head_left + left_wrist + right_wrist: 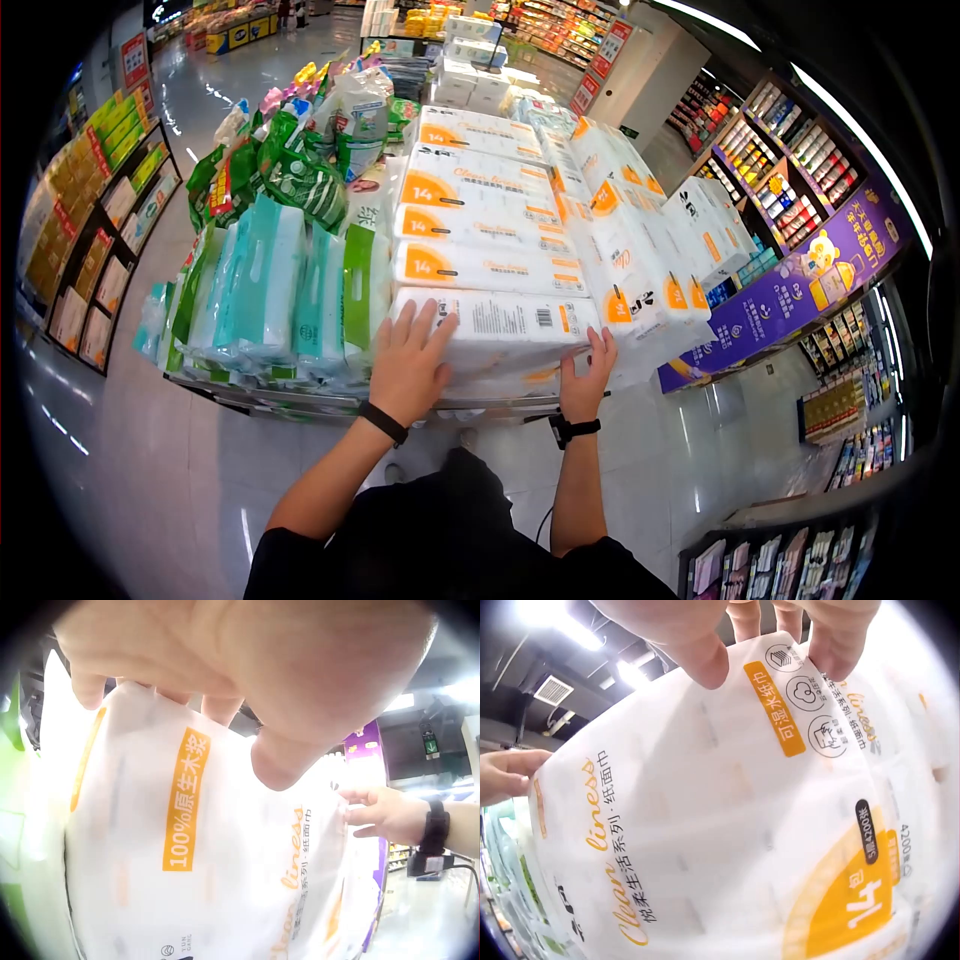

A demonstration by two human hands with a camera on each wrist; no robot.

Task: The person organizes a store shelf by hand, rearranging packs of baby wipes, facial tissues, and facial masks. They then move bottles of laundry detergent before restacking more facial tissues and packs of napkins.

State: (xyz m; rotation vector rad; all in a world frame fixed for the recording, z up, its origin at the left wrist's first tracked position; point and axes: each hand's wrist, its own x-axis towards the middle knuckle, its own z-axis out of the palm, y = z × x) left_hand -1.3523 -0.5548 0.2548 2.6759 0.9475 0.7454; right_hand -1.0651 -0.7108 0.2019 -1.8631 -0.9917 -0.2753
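Nearest the person lies a long white pack of paper tissues (500,318), the front one in a row of such packs with orange "14" marks. My left hand (412,362) rests on its left end, fingers spread over the top, thumb toward the middle. In the left wrist view, the thumb (279,761) lies against the white wrapper. My right hand (588,375) touches the pack's right end, fingers extended at the corner. The right wrist view has the thumb (705,666) on one side of the top edge, with fingers (840,645) along it.
Teal tissue packs (268,280) stand left of the pack, with green bags (300,170) behind. More white packs (640,260) are stacked at the right. A purple display panel (790,275) borders shelving farther right. Another shelf (85,230) stands left across the floor.
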